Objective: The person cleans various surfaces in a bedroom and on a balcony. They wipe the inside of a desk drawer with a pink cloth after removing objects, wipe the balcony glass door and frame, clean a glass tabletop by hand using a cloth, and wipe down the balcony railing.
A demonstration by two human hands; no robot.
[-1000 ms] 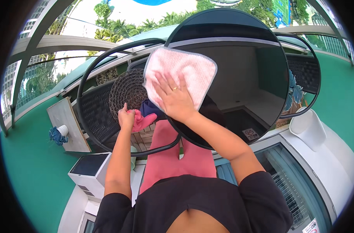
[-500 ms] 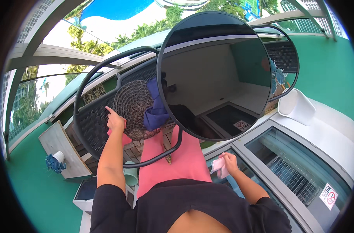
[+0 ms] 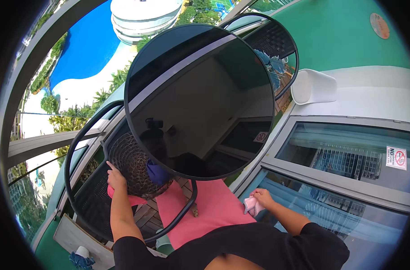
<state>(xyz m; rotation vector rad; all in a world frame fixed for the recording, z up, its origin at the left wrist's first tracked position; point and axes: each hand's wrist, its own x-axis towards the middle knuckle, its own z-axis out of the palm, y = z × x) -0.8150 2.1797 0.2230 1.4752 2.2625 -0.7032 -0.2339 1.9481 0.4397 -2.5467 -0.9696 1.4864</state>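
The round table (image 3: 200, 103) has a dark, glossy top that throws back reflections, ringed by a thin black rim. Below its right side, the right hand (image 3: 264, 198) has its grip closed on a pale-pink cloth (image 3: 251, 206) with grey edging, soft-looking and bunched small, probably so that no corner trails. Below the table's left side, the left hand (image 3: 117, 180) curls its grip around a coral-pink cloth (image 3: 137, 200), a loose, smooth-looking end showing; the index finger is extended, perhaps because the other fingers suffice for so limp a bundle. Whether that fingertip touches the black chair (image 3: 90, 198) left of the table cannot be told. The chair joins woven panels to a smooth tubular frame. Beside the table's lower-left rim, a round brown mat (image 3: 128, 162) shows coarse, open coils; a crumpled navy cloth (image 3: 157, 173) covers part of it, seemingly just laid there.
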